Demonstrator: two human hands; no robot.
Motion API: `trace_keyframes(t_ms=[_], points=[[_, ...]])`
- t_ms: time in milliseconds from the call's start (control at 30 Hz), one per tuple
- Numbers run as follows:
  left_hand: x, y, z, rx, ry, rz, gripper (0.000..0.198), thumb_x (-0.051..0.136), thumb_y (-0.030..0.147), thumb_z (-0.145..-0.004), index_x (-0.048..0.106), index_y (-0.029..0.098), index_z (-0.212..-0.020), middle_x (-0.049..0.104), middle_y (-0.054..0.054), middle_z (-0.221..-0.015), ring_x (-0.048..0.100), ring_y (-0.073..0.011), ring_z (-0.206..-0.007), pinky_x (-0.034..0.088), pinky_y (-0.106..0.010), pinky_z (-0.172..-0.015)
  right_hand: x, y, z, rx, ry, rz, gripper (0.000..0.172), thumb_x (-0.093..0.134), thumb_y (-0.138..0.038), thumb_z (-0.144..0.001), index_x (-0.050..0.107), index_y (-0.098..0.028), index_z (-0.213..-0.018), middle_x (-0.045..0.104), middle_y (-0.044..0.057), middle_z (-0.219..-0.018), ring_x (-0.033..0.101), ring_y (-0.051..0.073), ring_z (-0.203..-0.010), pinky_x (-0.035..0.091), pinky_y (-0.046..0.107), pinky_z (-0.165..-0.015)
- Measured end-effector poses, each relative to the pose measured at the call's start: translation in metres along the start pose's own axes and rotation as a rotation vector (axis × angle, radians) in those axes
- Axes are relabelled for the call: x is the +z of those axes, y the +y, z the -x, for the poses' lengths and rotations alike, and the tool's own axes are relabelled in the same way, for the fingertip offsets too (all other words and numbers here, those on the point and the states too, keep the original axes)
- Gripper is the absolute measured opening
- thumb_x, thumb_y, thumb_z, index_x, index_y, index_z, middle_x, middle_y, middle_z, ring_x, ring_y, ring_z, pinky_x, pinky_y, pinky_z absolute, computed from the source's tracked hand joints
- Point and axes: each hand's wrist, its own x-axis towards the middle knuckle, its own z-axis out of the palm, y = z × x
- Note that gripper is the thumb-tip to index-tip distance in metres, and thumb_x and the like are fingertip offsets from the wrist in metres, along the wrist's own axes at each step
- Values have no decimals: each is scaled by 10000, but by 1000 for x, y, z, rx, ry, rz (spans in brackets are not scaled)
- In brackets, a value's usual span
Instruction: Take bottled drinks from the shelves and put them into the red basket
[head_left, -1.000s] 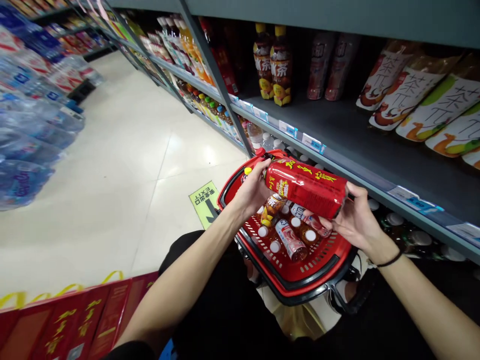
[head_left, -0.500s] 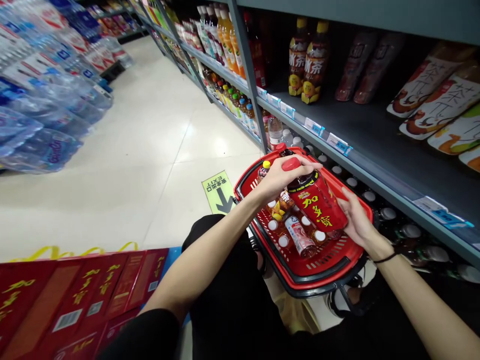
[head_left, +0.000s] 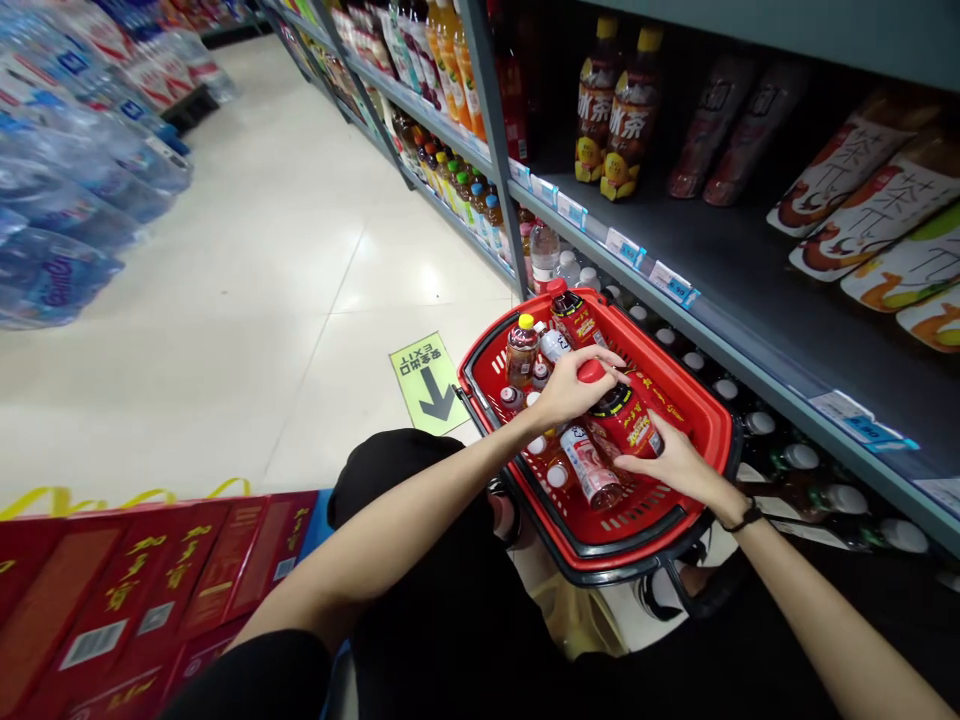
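Observation:
My left hand [head_left: 574, 385] has its fingers round the red cap and neck of a large red bottle [head_left: 628, 425] with yellow lettering. My right hand [head_left: 671, 462] touches the lower side of that bottle, thumb and fingers spread round it. The bottle is tilted inside a red basket [head_left: 705, 415], among several other bottles. Near them are a pink-labelled bottle [head_left: 589, 468] lying on its side, a yellow-capped tea bottle [head_left: 523, 350] and another red bottle [head_left: 579, 318] at the far end.
A grey shelf [head_left: 720, 235] with drink bottles runs along the right. Red cartons [head_left: 172, 570] stand at the lower left, wrapped water packs [head_left: 67, 260] at the upper left. A green exit sign [head_left: 429, 383] lies on the floor beside the basket.
Both hands have lowered the large red bottle into the basket and turned it, and it now lies deeper among the others. The view has shifted slightly to the right.

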Motion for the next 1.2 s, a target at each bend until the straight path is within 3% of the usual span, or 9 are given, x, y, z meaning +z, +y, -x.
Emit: trace_keyframes(t_ms=[100, 200, 367, 433, 533, 667, 767, 1000, 1200], points=[[1, -11, -9, -10, -85, -59, 181, 595, 211, -912, 666, 139, -1062, 806, -106, -948, 751, -197, -942, 559, -380, -976, 4, 1, 2, 26, -16, 47, 794, 871, -523, -730, 600, -163, -1384, 730, 134, -1316, 699, 295, -1182, 526, 462, -1075], [-3, -17, -17, -12, -176, -404, 229, 510, 251, -973, 662, 141, -1104, 800, -125, -1041, 742, -210, -1011, 551, -377, -976, 1, 1, 7, 98, 72, 156, 754, 860, -554, -720, 637, -157, -1322, 752, 138, -1257, 711, 304, -1145, 531, 453, -1040], [-11, -25, -16, -15, -202, -809, 331, 623, 482, -948, 689, 160, -905, 749, -182, -923, 714, -360, -1003, 471, -523, -1041, 5, 3, 21, 133, 51, 402, 623, 797, -641, -769, 697, -204, -1202, 795, 125, -1119, 754, 328, -1070, 562, 408, -912], [-11, -34, -15, -39, -226, -904, 385, 647, 532, -926, 678, 154, -864, 721, -195, -847, 710, -397, -961, 475, -539, -1004, 12, 4, 25, 182, 44, 568, 627, 762, -679, -788, 688, -181, -1163, 798, 161, -1051, 764, 367, -1034, 558, 417, -861], [-10, -53, -15, -79, -226, -1012, 435, 564, 550, -978, 675, 132, -927, 710, -209, -843, 707, -384, -926, 495, -502, -932, 23, 6, 23, 223, 59, 739, 720, 737, -678, -812, 605, -121, -1249, 788, 214, -1020, 767, 405, -1011, 546, 431, -832], [-9, -79, -19, -95, -226, -1110, 421, 510, 524, -1013, 673, 136, -1006, 719, -194, -907, 696, -321, -948, 496, -423, -903, 29, 7, 16, 214, 37, 833, 775, 718, -632, -853, 497, -83, -1353, 782, 232, -1015, 766, 424, -1011, 531, 438, -828], [-10, -88, -18, -83, -243, -1146, 451, 465, 521, -1026, 678, 124, -1017, 714, -215, -926, 686, -332, -964, 486, -442, -908, 28, 4, 14, 207, 13, 879, 792, 692, -626, -878, 478, -72, -1404, 780, 240, -1030, 763, 429, -1022, 523, 446, -845], [-18, -92, -9, -52, -323, -1122, 445, 427, 425, -1021, 689, 76, -1111, 705, -274, -959, 677, -373, -998, 468, -483, -933, 29, -8, 15, 188, 3, 934, 638, 718, -544, -884, 593, -62, -1283, 783, 237, -1027, 765, 410, -1020, 534, 420, -840], [-28, -89, 0, -82, -402, -1112, 486, 493, 275, -943, 614, 14, -1336, 716, -260, -917, 697, -388, -924, 480, -465, -843, 30, -12, 12, 187, -41, 970, 677, 735, -509, -886, 554, -42, -1341, 775, 243, -1079, 758, 396, -1044, 526, 422, -872]])
